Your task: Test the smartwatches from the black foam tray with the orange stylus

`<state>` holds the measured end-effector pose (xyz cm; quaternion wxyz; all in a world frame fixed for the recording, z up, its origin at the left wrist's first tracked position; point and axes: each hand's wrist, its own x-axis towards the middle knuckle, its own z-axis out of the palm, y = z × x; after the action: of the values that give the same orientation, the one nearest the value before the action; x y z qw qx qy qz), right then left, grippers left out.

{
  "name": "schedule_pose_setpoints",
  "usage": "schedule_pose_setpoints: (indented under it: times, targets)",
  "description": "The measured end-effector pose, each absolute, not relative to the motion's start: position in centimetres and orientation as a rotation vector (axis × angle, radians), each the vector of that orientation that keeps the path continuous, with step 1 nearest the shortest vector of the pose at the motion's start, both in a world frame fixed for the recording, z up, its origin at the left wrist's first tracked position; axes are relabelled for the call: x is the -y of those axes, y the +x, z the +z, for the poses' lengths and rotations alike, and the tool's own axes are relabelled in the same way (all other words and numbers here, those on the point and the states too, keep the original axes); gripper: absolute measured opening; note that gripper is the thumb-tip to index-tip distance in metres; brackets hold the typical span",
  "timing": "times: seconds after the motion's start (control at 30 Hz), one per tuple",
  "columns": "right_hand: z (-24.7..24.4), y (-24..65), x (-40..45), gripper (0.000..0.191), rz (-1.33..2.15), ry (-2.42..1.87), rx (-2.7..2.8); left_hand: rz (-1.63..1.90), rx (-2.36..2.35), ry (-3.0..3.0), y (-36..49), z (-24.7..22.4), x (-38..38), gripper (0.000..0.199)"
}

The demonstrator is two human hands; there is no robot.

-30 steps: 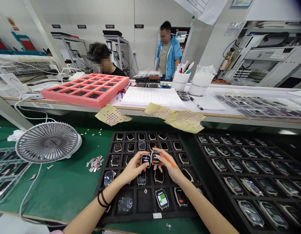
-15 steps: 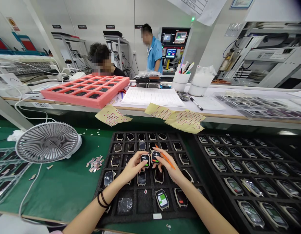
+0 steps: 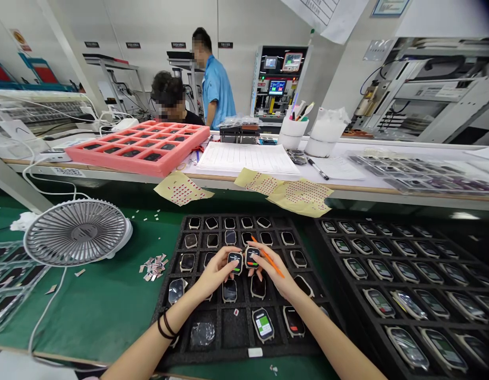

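Over a black foam tray (image 3: 233, 345), my left hand (image 3: 219, 269) is closed on a smartwatch (image 3: 235, 262) with a lit screen showing a green patch. Close beside it, my right hand (image 3: 272, 270) grips a second smartwatch (image 3: 252, 257), whose lit screen has a red-orange patch. A thin orange stick-like tool (image 3: 271, 258) is also tucked in my right fingers. Beneath my hands, the tray's compartments hold several watches, most with dark screens. A watch with a green and white screen (image 3: 263, 324) lies in the front row, next to one with a red patch (image 3: 294, 321).
On the right stands another black tray (image 3: 371, 330) of watches. To the left are a grey fan (image 3: 76, 232) and a pile of small tabs (image 3: 154, 267). Yellow sticker sheets (image 3: 299, 196) hang from the shelf edge, below a pink foam tray (image 3: 161, 168). Two people are beyond the shelf.
Both hands stay almost still with the two watches. Behind the shelf, the standing person in blue has moved left, and the seated person's head has shifted slightly right.
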<state>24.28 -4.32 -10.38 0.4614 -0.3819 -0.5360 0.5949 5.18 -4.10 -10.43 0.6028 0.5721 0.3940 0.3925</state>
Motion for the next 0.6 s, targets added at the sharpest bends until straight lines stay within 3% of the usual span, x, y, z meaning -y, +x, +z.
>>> schedule_pose_setpoints:
  times: [0.6]
  targets:
    - [-11.5, 24.0, 3.8, 0.053, 1.422, -0.846, 1.292, 0.931, -0.908, 1.353, 5.1, -10.3, 4.1, 0.041]
